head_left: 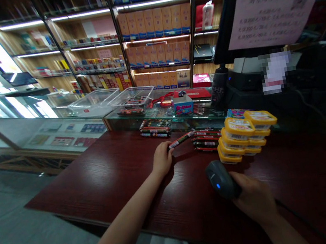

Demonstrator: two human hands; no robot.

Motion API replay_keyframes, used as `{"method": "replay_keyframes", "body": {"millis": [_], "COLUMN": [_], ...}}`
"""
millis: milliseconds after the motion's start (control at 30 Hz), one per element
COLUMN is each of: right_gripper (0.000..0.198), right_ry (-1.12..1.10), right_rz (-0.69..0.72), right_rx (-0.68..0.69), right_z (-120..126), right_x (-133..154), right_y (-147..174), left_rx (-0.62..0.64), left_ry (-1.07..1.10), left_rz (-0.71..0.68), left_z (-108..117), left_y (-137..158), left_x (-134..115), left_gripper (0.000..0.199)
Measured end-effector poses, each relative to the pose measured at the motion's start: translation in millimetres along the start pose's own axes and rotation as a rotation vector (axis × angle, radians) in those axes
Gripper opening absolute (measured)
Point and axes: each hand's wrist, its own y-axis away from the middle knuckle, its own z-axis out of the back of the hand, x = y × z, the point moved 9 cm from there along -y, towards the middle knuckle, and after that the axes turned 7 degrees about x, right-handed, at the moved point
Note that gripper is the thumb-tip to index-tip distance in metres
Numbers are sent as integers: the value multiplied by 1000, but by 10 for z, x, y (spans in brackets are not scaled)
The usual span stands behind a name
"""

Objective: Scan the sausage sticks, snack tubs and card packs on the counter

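My left hand [162,159] is closed on one end of a slim, dark wrapped snack stick [181,139] with a pale label, held just above the counter. My right hand [254,195] grips a dark barcode scanner [222,179] by its handle; a blue light glows on its head. Close to the held stick's far end lies a pile of similar dark and red packets [206,139]. Another stack of such packets [154,128] sits behind my left hand. Yellow-lidded plastic tubs [238,126] stand in stacked columns beyond the scanner.
The dark red wooden counter [102,169] spans the front. On the glass shelf behind are clear plastic bins [132,98], a small blue and pink box [182,105] and a black bottle [219,85]. A monitor with a paper notice [272,12] stands right; the scanner's cable [300,215] trails right.
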Motion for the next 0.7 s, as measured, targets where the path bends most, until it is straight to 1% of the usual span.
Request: {"method": "replay_keyframes", "body": {"millis": [100, 200, 267, 367, 433, 500, 567, 633, 700], "right_gripper": [29, 29, 28, 29, 29, 29, 29, 30, 31], "right_ry": [-17, -32, -43, -60, -75, -84, -83, -77, -70], "right_rz": [1, -6, -5, -5, 0, -3, -22, -38, -43], "right_rx": [14, 32, 42, 39, 24, 4, -16, -27, -24], "right_z": [-54, -97, -124, -151, -157, -152, -138, -124, -118], "right_x": [-22, -34, -39, -60, -79, -107, -139, -155, -150], "right_y": [-9, -22, -25, -20, -11, 1, 12, 19, 19], "left_rx": [-9, -7, 9, 61, 109, 147, 142, 84, 3], "left_ry": [-63, -107, -115, -96, -71, -36, 20, 93, 194], "left_rz": [16, 93, 141, 192, 167, 84, 25, 61, 176], "left_z": [-38, -157, -288, -547, -734, -888, -961, -942, -882], "left_y": [-202, -494, -701, -965, -1091, -1166, -1180, -1142, -1054], "left_x": [-57, -115, -173, -260, -329, -401, -402, -280, -75], "left_gripper": [18, 18, 19, 21, 22, 23, 28, 34, 39]}}
